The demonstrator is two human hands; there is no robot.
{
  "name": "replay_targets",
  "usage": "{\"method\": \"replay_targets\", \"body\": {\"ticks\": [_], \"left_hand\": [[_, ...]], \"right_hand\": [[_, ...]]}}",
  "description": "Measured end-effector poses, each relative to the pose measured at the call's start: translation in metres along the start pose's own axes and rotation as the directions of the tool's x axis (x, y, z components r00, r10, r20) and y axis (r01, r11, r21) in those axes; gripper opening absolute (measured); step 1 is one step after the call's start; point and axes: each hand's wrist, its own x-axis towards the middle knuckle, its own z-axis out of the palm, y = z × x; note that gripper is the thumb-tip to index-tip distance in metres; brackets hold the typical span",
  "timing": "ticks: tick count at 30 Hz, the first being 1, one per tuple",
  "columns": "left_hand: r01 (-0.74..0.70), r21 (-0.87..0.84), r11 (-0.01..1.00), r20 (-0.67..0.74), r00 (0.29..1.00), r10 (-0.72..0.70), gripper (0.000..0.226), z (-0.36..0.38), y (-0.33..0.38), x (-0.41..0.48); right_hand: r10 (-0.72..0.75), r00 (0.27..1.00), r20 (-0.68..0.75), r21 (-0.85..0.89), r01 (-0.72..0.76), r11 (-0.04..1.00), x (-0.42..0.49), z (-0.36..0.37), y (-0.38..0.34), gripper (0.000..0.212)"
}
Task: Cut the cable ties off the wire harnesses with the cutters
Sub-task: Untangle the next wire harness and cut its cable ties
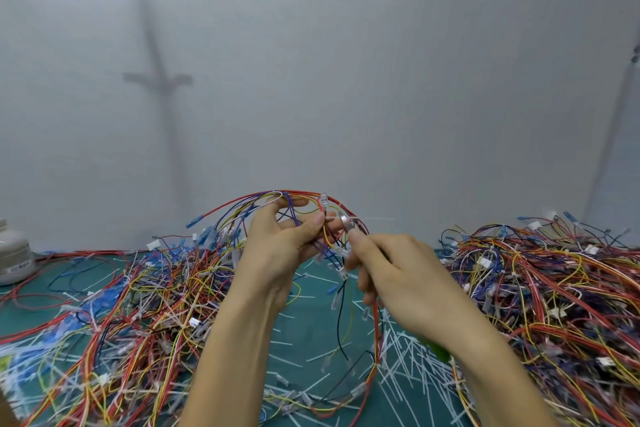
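While the hands lift one wire harness [294, 191] above a green mat [311, 274], tangled heaps flank them under a plain pale wall [346, 80].
The mat is littered with cut cable ties [408, 357]; a left pile [138, 305] and a right pile [554, 288] of harnesses sit well apart, with a white container [14, 253] at far left. The held harness is a loose arch of red, yellow, blue and black wires with clear connectors, its ends trailing down to the mat. The left hand [280, 246] pinches its wires; the right hand [398, 274] is curled round the cutters [438, 352], whose green handle shows under the wrist. Their long axis slants up and left toward the harness; the tip is blurred.
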Motion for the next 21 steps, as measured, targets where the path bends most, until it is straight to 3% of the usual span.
{"method": "replay_targets", "body": {"ticks": [5, 21], "left_hand": [[-0.044, 0.012, 0.999, 0.003, 0.999, 0.043, 0.028, 0.007, -0.002, -0.002], [-0.114, 0.086, 0.990, -0.058, 0.991, 0.119, 0.031, 0.015, -0.011, 0.000]], "right_hand": [[0.093, 0.991, 0.098, 0.109, -0.103, 0.989, 0.001, 0.005, 0.006, 0.054], [0.119, 0.992, 0.047, 0.228, -0.127, 0.965, 0.004, 0.004, 0.002, 0.054]]}}
